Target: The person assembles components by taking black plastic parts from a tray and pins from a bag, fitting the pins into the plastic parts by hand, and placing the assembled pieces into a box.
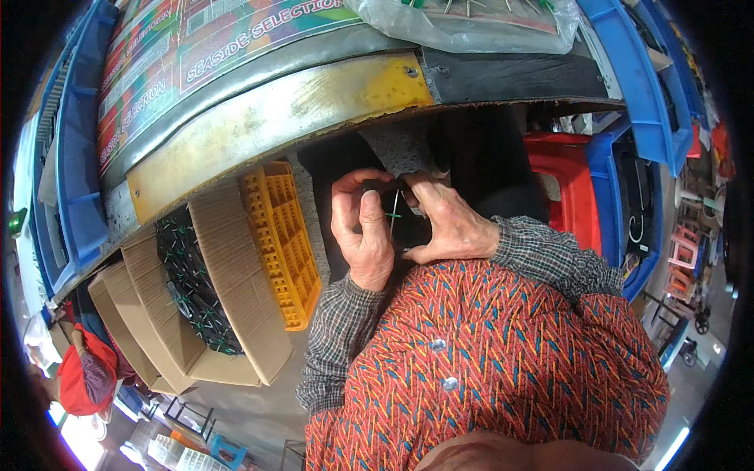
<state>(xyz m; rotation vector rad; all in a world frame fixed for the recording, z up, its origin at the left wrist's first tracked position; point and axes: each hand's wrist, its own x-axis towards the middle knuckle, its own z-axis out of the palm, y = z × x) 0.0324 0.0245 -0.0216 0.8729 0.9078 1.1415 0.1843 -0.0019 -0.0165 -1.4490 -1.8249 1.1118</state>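
Observation:
Both hands meet over my dark-clothed lap, just below the workbench edge. Between them is a small black part with a thin metal rod (394,206) that carries a green cross-shaped piece. My left hand (363,231) is closed, its fingers curled round the black part and its thumb raised beside the rod. The fingers of my right hand (452,218) bend over the top of the same part, and its thumb reaches in lower down. My fingers hide much of the part, so its exact kind is unclear.
The metal-edged workbench (275,118) bears a clear plastic bag (487,31) of green-and-metal pieces. Left of me stand a cardboard box (236,290) of black parts with green crosses and a yellow crate (284,243). At right are a red stool (569,177) and blue bin (605,188). Another person (88,377) is far left.

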